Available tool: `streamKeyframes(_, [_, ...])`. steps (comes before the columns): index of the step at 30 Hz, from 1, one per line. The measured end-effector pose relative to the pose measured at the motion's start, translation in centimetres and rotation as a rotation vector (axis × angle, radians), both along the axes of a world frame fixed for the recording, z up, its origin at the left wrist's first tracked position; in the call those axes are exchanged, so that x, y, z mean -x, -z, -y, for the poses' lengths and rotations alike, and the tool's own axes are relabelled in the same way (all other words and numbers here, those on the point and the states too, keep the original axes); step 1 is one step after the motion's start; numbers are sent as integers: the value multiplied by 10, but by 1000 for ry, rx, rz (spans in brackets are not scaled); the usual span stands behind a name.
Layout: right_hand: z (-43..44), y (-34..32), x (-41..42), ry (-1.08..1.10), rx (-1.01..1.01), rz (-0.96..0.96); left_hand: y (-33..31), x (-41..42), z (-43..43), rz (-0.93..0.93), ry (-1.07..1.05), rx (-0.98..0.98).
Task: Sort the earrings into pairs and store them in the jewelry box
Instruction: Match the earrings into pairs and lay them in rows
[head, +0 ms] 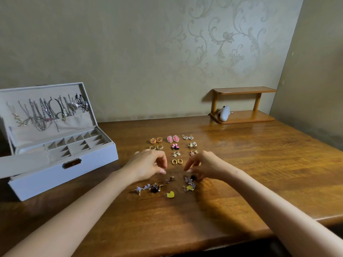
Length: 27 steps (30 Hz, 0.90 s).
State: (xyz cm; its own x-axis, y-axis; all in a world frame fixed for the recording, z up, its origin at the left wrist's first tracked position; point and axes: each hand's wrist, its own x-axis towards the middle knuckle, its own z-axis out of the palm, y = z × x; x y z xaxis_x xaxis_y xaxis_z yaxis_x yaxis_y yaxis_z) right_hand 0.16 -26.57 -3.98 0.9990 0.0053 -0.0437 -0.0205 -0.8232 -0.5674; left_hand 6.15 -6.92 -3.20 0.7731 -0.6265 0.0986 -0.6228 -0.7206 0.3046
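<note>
While sorted pairs (173, 139) sit in far rows and box (55, 179) stands open left, left hand (148, 163) and right hand (206, 165) hover apart over loose earrings (154, 188), fingers curled, grip unclear.

Earring pairs (174, 146) beside jewelry box (55, 179)

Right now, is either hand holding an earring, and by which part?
Cannot be told for the left hand: a small glint sits at its curled fingers. The right hand holds nothing, fingertips above the loose earrings.
</note>
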Motion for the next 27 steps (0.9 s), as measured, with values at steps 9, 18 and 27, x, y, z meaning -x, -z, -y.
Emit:
streamKeyframes(9, [-14,4,6,-5,-57,-94,4,10,-22,-146,33,-148])
streamKeyframes(18, [-31,7,5,-118,-103,-111,1,19,-31,-294,94,-203])
streamKeyframes(27, [-28,3,11,-153,-151,-89,1,35,-17,-56,164,-144])
